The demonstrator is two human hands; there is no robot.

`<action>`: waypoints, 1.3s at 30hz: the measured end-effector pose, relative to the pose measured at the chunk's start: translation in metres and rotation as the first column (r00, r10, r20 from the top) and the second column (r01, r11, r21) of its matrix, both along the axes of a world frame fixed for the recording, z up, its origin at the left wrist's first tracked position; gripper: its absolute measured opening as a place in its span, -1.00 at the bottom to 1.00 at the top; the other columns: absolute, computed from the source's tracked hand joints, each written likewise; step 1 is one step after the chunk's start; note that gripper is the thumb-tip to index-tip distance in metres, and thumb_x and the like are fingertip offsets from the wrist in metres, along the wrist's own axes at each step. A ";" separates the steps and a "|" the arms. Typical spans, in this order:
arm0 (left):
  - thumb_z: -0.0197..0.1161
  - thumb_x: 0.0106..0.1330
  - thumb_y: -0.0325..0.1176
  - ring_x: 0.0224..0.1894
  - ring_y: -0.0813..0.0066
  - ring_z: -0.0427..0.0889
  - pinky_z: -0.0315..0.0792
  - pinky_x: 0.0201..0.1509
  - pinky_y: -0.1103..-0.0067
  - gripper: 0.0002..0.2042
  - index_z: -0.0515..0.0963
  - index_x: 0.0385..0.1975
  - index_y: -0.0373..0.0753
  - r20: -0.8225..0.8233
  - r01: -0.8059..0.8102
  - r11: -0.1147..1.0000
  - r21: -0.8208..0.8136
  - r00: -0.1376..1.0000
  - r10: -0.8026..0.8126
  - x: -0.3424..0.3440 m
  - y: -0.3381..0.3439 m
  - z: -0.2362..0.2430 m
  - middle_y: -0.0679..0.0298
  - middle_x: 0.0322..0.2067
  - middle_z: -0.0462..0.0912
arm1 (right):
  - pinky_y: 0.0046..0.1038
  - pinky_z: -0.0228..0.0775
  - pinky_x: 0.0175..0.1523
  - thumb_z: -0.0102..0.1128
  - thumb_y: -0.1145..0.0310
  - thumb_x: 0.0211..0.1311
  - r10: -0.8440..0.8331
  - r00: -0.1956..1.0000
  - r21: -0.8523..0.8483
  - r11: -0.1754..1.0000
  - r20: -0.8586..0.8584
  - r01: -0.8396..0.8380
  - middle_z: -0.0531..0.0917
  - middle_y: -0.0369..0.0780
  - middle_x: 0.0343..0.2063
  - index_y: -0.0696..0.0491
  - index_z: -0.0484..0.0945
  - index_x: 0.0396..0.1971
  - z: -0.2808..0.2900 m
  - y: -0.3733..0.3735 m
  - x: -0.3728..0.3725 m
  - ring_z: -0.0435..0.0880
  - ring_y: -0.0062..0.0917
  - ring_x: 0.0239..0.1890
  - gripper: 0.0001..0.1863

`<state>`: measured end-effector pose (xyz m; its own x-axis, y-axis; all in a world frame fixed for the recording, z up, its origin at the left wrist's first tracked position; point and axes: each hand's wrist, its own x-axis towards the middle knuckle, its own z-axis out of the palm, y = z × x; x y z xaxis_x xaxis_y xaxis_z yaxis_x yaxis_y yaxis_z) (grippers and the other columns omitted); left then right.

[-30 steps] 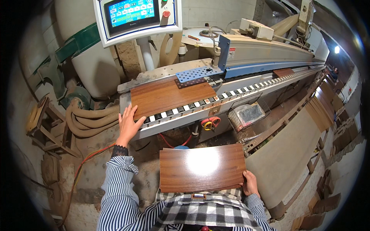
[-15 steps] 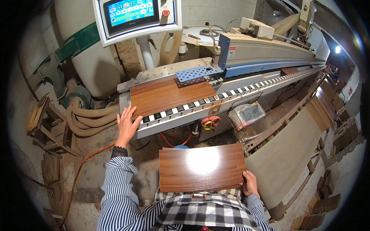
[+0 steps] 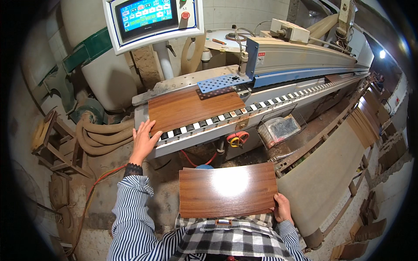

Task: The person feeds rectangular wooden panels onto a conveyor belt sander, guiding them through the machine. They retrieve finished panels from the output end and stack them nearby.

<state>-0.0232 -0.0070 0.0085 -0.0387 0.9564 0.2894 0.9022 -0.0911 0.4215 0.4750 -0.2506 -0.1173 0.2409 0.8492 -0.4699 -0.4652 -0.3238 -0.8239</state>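
Note:
A brown wood-grain panel [image 3: 183, 111] lies flat on the infeed end of a long edge-banding machine [image 3: 300, 69], its far right part under a blue perforated plate [image 3: 224, 81]. My left hand [image 3: 143, 141] rests at the panel's near left corner, fingers spread, beside the row of black-and-white conveyor pads [image 3: 202, 123]. Close to my body, a second wood-grain panel [image 3: 202, 193] lies at my lap, with bright light reflected on its face. My right hand [image 3: 282, 208] grips its right edge, thumb on top and the fingers partly hidden beneath.
A control screen [image 3: 148, 17] on a post stands beyond the machine's left end. Thick ribbed hoses [image 3: 102, 137] and a wooden stool [image 3: 58, 141] are on the left. Below the conveyor hangs a wire basket [image 3: 281, 130]; a grey sloping surface [image 3: 324, 187] lies to the right.
Almost nothing differs. Both hands and both panels keep their places; the view has shifted very slightly. The small panel far along the machine has moved a little farther away.

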 end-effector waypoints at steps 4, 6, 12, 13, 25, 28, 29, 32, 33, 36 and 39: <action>0.16 0.30 0.04 0.43 0.10 0.10 -0.33 0.47 0.08 -0.44 0.41 0.22 -0.13 -0.067 -0.006 1.000 -0.026 0.998 0.004 0.019 0.008 0.004 0.06 0.32 0.29 | -0.45 0.60 -0.24 0.06 0.27 0.37 0.014 1.000 0.012 1.000 0.012 -0.014 0.68 -0.29 -0.21 0.10 0.51 -0.02 -0.010 -0.001 0.005 0.67 -0.58 -0.26 -0.71; 0.14 0.31 0.05 0.44 0.10 0.09 -0.35 0.46 0.05 -0.44 0.41 0.22 -0.14 -0.099 0.005 1.000 -0.010 0.995 -0.006 0.033 0.015 0.002 0.05 0.31 0.31 | -0.46 0.60 -0.24 0.06 0.27 0.37 0.023 1.000 0.008 1.000 0.017 -0.023 0.68 -0.30 -0.21 0.10 0.52 -0.02 -0.011 -0.002 0.005 0.67 -0.58 -0.26 -0.71; 0.12 0.29 0.09 0.44 0.09 0.08 -0.36 0.46 0.00 -0.42 0.42 0.21 -0.15 -0.118 0.028 0.999 0.028 0.993 -0.025 0.088 0.039 -0.004 0.02 0.30 0.31 | -0.50 0.59 -0.24 0.07 0.33 0.36 0.028 1.000 0.032 0.999 -0.015 -0.027 0.65 -0.27 -0.18 0.13 0.46 0.04 -0.013 -0.003 0.007 0.66 -0.57 -0.25 -0.68; 0.11 0.29 0.10 0.44 0.09 0.06 -0.35 0.46 0.00 -0.41 0.41 0.21 -0.16 -0.116 0.033 0.999 0.027 0.993 -0.029 0.096 0.044 -0.005 0.01 0.31 0.30 | -0.52 0.59 -0.24 0.08 0.35 0.36 0.033 0.999 0.044 0.999 -0.022 -0.032 0.64 -0.26 -0.16 0.13 0.43 0.08 -0.011 -0.003 0.006 0.65 -0.56 -0.25 -0.66; 0.20 0.30 -0.13 0.39 0.04 0.21 0.17 0.36 0.38 -0.51 0.44 0.19 -0.21 0.440 0.148 0.948 0.281 0.858 -0.264 0.092 0.042 -0.010 -0.18 0.24 0.33 | -0.38 0.68 -0.22 0.10 0.21 0.35 0.178 0.976 0.332 0.935 -0.126 -0.127 0.61 -0.14 -0.03 0.18 0.20 0.29 0.026 -0.004 0.004 0.72 -0.42 -0.24 -0.39; 0.19 0.33 -0.26 0.32 0.20 0.34 0.19 0.35 0.43 -0.57 0.46 0.17 -0.25 0.700 0.229 0.949 0.219 0.640 -0.316 0.065 0.007 0.003 -0.03 0.19 0.44 | -0.40 0.67 -0.20 0.03 0.24 0.40 0.065 0.983 0.354 0.935 -0.170 0.000 0.59 -0.14 0.00 0.15 0.20 0.30 0.041 0.003 0.001 0.70 -0.41 -0.17 -0.44; 0.18 0.34 -0.28 0.30 0.22 0.36 0.19 0.35 0.44 -0.58 0.45 0.17 -0.26 0.642 0.223 0.949 0.224 0.698 -0.315 0.054 -0.008 0.006 0.01 0.18 0.46 | -0.40 0.66 -0.18 0.01 0.24 0.41 0.072 0.982 0.372 0.928 -0.172 -0.003 0.59 -0.15 0.01 0.13 0.20 0.30 0.051 0.012 -0.002 0.69 -0.42 -0.15 -0.45; 0.21 0.30 -0.24 0.37 0.19 0.25 0.12 0.40 0.38 -0.52 0.41 0.22 -0.20 0.450 0.275 0.935 0.223 0.822 -0.349 0.041 -0.051 0.019 0.07 0.26 0.38 | -0.41 0.64 -0.16 -0.02 0.25 0.42 0.086 0.986 0.418 0.908 -0.145 -0.018 0.57 -0.16 0.03 0.11 0.20 0.31 0.077 0.050 -0.019 0.68 -0.43 -0.13 -0.47; 0.23 0.28 -0.21 0.39 0.17 0.21 0.09 0.42 0.35 -0.50 0.40 0.23 -0.18 0.353 0.312 0.923 0.226 0.857 -0.376 0.039 -0.065 0.024 0.07 0.29 0.34 | -0.41 0.63 -0.16 -0.02 0.25 0.43 0.094 0.987 0.430 0.902 -0.127 -0.030 0.57 -0.17 0.04 0.11 0.19 0.31 0.085 0.065 -0.026 0.68 -0.44 -0.13 -0.47; 0.29 0.19 -0.04 0.46 0.06 0.01 -0.11 0.47 0.19 -0.38 0.37 0.25 -0.13 0.086 0.369 0.923 0.113 0.921 -0.379 0.028 -0.092 0.018 0.09 0.37 0.19 | -0.42 0.62 -0.15 -0.02 0.26 0.43 0.250 0.966 0.459 0.867 -0.062 -0.194 0.61 -0.16 -0.02 0.07 0.16 0.35 0.093 0.121 -0.049 0.71 -0.43 -0.23 -0.45; 0.29 0.19 -0.03 0.44 0.05 0.07 -0.13 0.48 0.16 -0.38 0.39 0.24 -0.11 -0.093 0.326 0.942 0.081 0.943 -0.319 0.023 -0.091 0.013 0.09 0.35 0.24 | -0.44 0.63 -0.18 0.02 0.19 0.42 0.326 0.938 0.393 0.883 -0.122 -0.256 0.63 -0.14 -0.08 0.07 0.29 0.25 0.103 0.165 -0.074 0.73 -0.40 -0.28 -0.52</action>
